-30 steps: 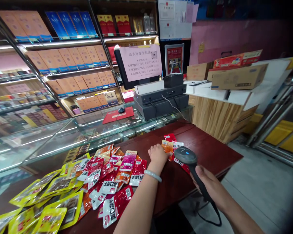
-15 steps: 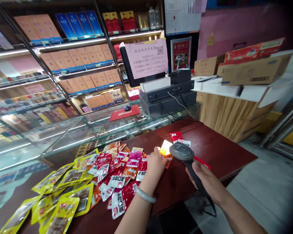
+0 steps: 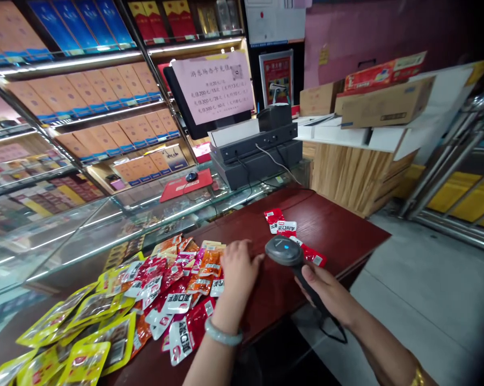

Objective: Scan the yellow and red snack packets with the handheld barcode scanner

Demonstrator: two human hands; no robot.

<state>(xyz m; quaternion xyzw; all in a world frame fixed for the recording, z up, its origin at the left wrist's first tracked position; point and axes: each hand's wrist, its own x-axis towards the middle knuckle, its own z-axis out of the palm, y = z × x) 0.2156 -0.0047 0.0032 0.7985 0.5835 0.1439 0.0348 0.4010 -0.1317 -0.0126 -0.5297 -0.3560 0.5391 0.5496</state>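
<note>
Scanner point(image 3: 289, 254) within clasped right hand point(image 3: 331, 294), snack packets point(image 3: 180, 289) just beside spread left hand point(image 3: 239, 272)

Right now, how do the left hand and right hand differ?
The left hand is spread open at the edge of the packet pile; the right hand is closed around the scanner. A pale bangle circles the left hand's wrist; none shows on the right hand's. Neither wears a glove.
</note>
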